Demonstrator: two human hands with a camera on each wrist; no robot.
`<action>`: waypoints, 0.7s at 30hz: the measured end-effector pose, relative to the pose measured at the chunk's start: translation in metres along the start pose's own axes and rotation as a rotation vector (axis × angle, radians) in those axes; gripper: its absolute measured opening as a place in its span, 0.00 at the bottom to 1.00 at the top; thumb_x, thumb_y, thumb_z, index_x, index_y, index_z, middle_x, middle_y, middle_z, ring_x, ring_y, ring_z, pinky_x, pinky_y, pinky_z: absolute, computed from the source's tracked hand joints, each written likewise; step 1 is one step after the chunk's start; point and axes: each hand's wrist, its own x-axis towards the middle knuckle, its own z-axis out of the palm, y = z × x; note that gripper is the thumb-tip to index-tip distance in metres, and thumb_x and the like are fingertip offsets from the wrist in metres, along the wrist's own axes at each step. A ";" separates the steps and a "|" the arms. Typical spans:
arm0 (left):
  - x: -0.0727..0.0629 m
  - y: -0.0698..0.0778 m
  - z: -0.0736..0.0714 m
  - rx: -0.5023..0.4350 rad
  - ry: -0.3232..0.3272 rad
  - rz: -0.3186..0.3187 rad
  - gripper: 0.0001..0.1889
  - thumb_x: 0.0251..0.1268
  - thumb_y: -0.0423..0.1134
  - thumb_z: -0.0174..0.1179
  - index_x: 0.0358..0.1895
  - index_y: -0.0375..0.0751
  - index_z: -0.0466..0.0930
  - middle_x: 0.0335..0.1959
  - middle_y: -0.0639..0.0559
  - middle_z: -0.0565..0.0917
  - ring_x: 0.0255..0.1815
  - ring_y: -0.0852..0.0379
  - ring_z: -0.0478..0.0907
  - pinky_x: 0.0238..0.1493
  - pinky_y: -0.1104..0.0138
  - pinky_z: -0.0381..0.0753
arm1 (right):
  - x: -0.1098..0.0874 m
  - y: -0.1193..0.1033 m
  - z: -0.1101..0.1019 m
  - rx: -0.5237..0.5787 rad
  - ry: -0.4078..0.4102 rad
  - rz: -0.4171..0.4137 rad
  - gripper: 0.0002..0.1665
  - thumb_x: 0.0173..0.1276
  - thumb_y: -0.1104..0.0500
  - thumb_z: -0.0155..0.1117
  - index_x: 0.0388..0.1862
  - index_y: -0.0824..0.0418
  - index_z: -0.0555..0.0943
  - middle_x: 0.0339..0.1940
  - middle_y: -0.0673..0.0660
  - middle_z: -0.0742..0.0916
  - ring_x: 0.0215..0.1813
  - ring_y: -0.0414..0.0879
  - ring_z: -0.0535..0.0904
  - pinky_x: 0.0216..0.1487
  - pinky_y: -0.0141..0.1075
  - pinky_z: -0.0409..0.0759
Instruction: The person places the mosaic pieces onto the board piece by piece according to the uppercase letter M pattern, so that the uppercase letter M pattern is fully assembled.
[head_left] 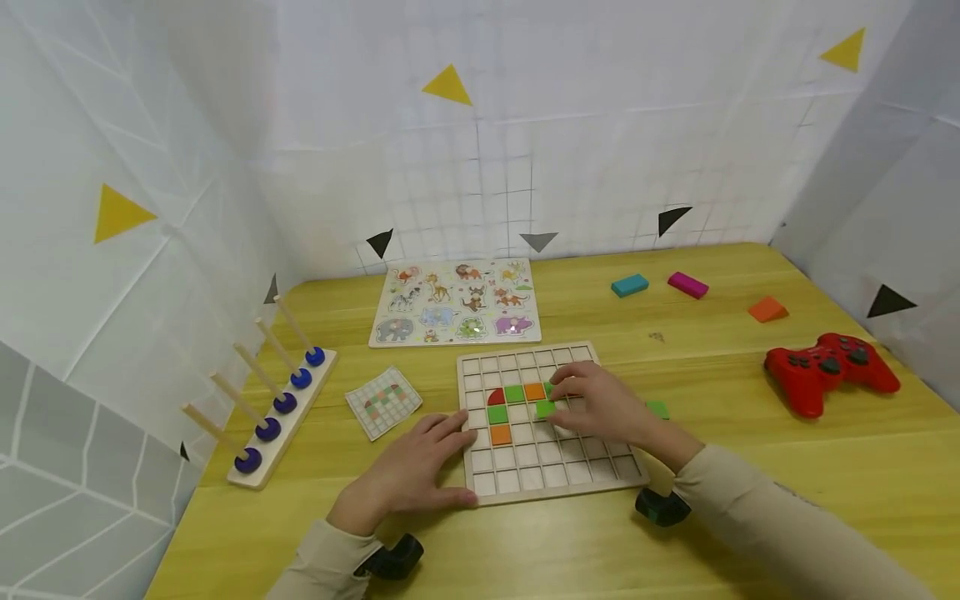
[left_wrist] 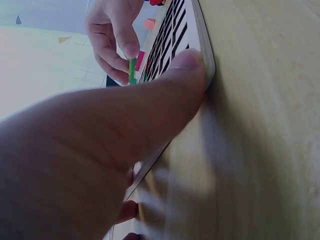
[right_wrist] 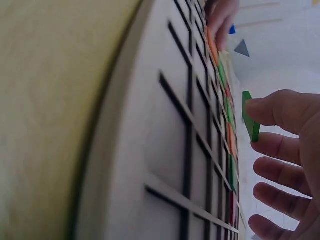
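My right hand [head_left: 600, 404] pinches a green square tile [right_wrist: 251, 116] between thumb and index finger, just above the wooden grid board [head_left: 528, 478]; its other fingers spread apart in the right wrist view. Spread along the board's left edge, my left hand [head_left: 415, 467] touches the frame, its thumb [left_wrist: 187, 62] at the near corner. In the grid lie a red rounded piece [head_left: 496, 397], a green tile [head_left: 513, 393], an orange tile [head_left: 533, 391], another green tile [head_left: 497, 414] and a lower orange tile [head_left: 500, 434]. Right-hand fingers partly cover more pieces in the upper row.
Left of the board lies a pattern card [head_left: 384, 402], beyond it a peg stand [head_left: 281, 446] with blue rings. An animal puzzle [head_left: 456, 302] is behind. Blue [head_left: 630, 285], magenta [head_left: 687, 285] and orange [head_left: 768, 309] blocks, a red game controller [head_left: 831, 373] and a green tile [head_left: 658, 409] lie right.
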 end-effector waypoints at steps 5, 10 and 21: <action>0.000 0.000 0.001 0.007 0.004 0.003 0.43 0.57 0.68 0.62 0.72 0.49 0.67 0.79 0.47 0.60 0.75 0.45 0.60 0.69 0.50 0.70 | 0.003 -0.007 0.006 -0.037 0.006 -0.032 0.12 0.56 0.53 0.77 0.35 0.57 0.88 0.47 0.55 0.85 0.54 0.52 0.80 0.56 0.49 0.80; 0.000 -0.001 0.001 0.012 0.010 0.006 0.43 0.57 0.68 0.62 0.72 0.50 0.67 0.79 0.47 0.60 0.75 0.45 0.61 0.68 0.50 0.71 | 0.007 -0.010 0.009 -0.030 -0.008 0.005 0.13 0.56 0.51 0.77 0.36 0.55 0.87 0.48 0.53 0.85 0.56 0.52 0.79 0.59 0.49 0.78; 0.000 -0.001 0.000 0.009 0.003 0.011 0.42 0.58 0.68 0.62 0.72 0.50 0.67 0.79 0.48 0.60 0.76 0.45 0.60 0.68 0.50 0.71 | 0.009 -0.012 0.010 -0.053 0.014 -0.039 0.12 0.58 0.52 0.76 0.37 0.56 0.87 0.48 0.57 0.86 0.56 0.56 0.79 0.58 0.53 0.77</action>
